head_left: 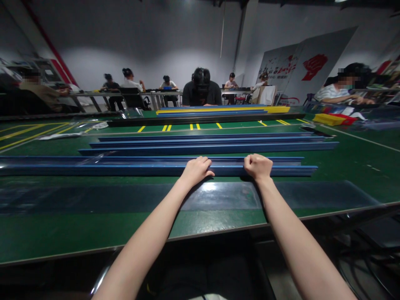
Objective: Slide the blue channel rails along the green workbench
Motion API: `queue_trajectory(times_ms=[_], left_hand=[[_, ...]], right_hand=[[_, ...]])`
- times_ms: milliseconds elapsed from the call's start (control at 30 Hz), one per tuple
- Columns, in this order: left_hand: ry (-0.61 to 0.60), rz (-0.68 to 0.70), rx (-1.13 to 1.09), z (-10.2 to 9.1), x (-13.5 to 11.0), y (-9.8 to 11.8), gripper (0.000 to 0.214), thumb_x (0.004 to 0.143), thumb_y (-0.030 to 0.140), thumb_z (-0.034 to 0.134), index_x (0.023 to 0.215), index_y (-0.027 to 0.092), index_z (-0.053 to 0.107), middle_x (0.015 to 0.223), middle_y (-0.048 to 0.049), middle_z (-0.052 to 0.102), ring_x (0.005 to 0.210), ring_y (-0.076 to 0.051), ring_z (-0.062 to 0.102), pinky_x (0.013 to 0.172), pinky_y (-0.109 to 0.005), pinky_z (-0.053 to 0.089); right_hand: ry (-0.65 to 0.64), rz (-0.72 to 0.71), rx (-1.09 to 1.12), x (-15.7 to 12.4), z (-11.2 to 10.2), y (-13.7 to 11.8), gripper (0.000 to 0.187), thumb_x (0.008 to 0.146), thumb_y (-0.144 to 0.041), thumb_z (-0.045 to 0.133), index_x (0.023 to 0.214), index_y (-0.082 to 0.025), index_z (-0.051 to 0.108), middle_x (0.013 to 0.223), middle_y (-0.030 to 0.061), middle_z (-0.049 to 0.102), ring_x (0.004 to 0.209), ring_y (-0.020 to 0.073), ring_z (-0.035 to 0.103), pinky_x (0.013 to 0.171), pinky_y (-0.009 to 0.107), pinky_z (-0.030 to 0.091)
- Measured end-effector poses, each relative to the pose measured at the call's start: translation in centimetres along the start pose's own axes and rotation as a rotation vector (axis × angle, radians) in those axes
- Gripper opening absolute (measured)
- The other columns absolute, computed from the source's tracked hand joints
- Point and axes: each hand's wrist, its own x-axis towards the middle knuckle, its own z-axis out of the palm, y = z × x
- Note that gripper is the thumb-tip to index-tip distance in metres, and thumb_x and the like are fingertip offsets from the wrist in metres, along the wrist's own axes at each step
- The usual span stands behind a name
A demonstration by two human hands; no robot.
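Observation:
A long blue channel strip [125, 168] lies across the green table [343, 166], nearest of several such strips. My left hand [196, 170] has its fingers curled over the strip's near edge. My right hand [258, 166] grips the same edge a little further right, also with curled fingers. Between the strip and the table's front edge lies a flat clear plastic sheet [93, 198], under both of my forearms.
More blue strips [206, 143] lie further back, then a black one and a blue and yellow stack [225, 109]. Red and yellow pieces [334, 119] sit at the far right. A person [202, 89] sits opposite; others sit at tables behind.

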Motion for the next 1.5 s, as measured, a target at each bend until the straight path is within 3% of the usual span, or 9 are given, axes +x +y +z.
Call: queue_trajectory(times_ms=[200,633,1500], left_hand=[[-0.021,0.035,-0.013,0.03,0.10,0.19,0.026,0.076,0.040,0.061,0.090,0.018,0.055,0.097,-0.0057,0.059,0.094,-0.020,0.052,0.075,-0.028,0.042],[-0.051,-0.024,-0.040,-0.08,0.10,0.28,0.023,0.080,0.041,0.055,0.087,0.020,0.060,0.091,-0.0039,0.065,0.089,-0.019,0.057,0.071,-0.027,0.042],[-0.131,-0.081,0.005,-0.53,0.14,0.43,0.028,0.082,0.047,0.049,0.094,0.022,0.054,0.092,-0.0041,0.067,0.088,-0.021,0.061,0.064,-0.025,0.040]], right_hand=[[0.013,0.047,0.002,-0.06,0.30,1.27,0.034,0.074,-0.027,0.038,0.050,-0.014,0.058,0.055,0.0076,0.057,0.048,0.0111,0.039,0.048,0.024,0.015],[-0.012,0.055,0.026,-0.16,0.12,1.01,0.034,0.075,-0.027,0.038,0.051,-0.013,0.058,0.058,0.0076,0.059,0.048,0.0101,0.039,0.048,0.024,0.016],[-0.080,0.082,0.032,-0.18,-0.28,0.86,0.035,0.076,-0.029,0.037,0.058,-0.014,0.062,0.062,0.0091,0.061,0.054,0.0130,0.046,0.050,0.025,0.017]])
